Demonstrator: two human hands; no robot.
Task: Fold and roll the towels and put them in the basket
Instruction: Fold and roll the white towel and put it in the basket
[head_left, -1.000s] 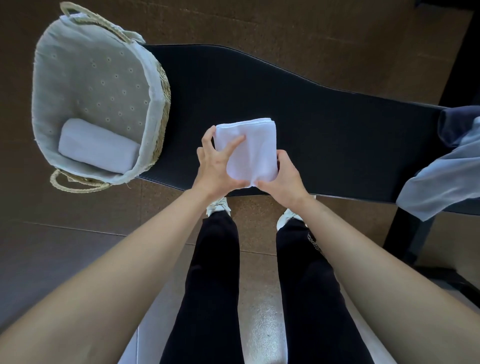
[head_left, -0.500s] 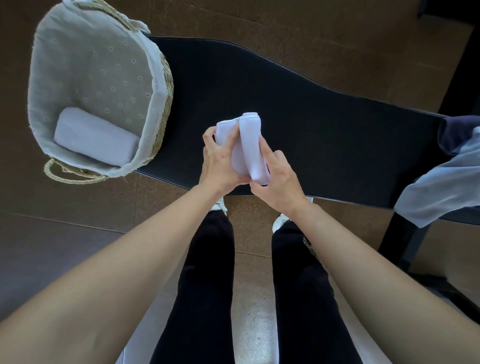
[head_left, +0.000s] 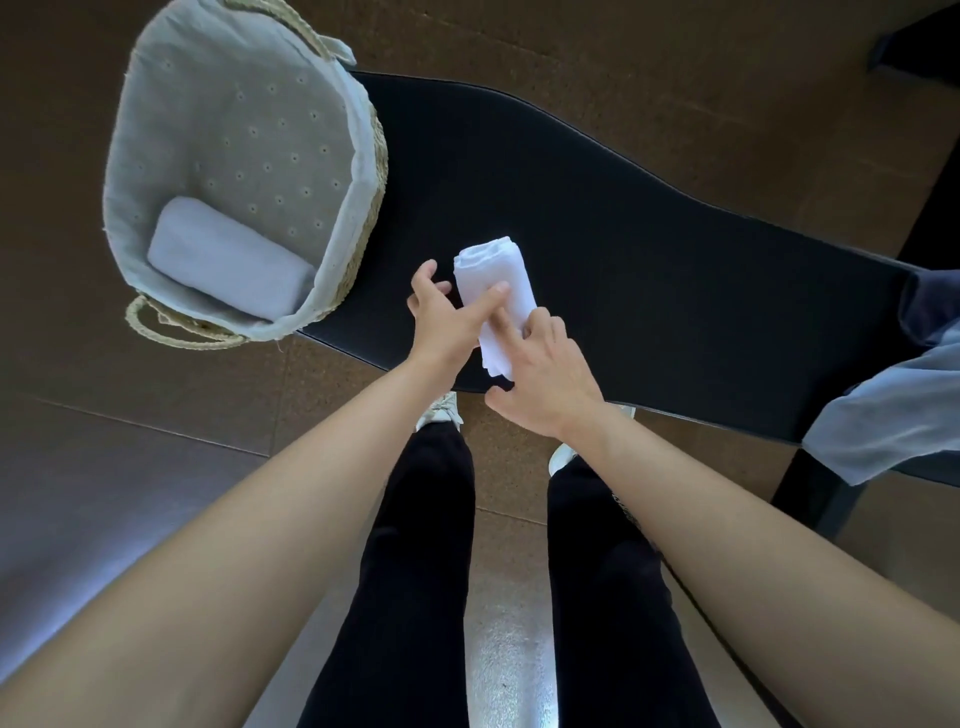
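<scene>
A white towel (head_left: 491, 283), rolled into a short cylinder, lies on the black bench (head_left: 649, 249) just past its near edge. My left hand (head_left: 444, 322) holds its left side, thumb stretched across the top of the roll. My right hand (head_left: 545, 379) grips the roll's near end with curled fingers, its thumb sticking out below. At the bench's left end stands a woven basket (head_left: 371, 171) with a pale cloth liner. One rolled white towel (head_left: 228, 260) lies in the basket's near corner.
A pale blue cloth (head_left: 893, 410) and a darker cloth (head_left: 930, 306) hang over the bench's right end. My legs in black trousers stand right at the bench's near edge. Brown floor surrounds the bench.
The flat folded towel has been rolled up into a cylinder between both hands. The roll now sits a little farther right, and my left thumb lies across it.
</scene>
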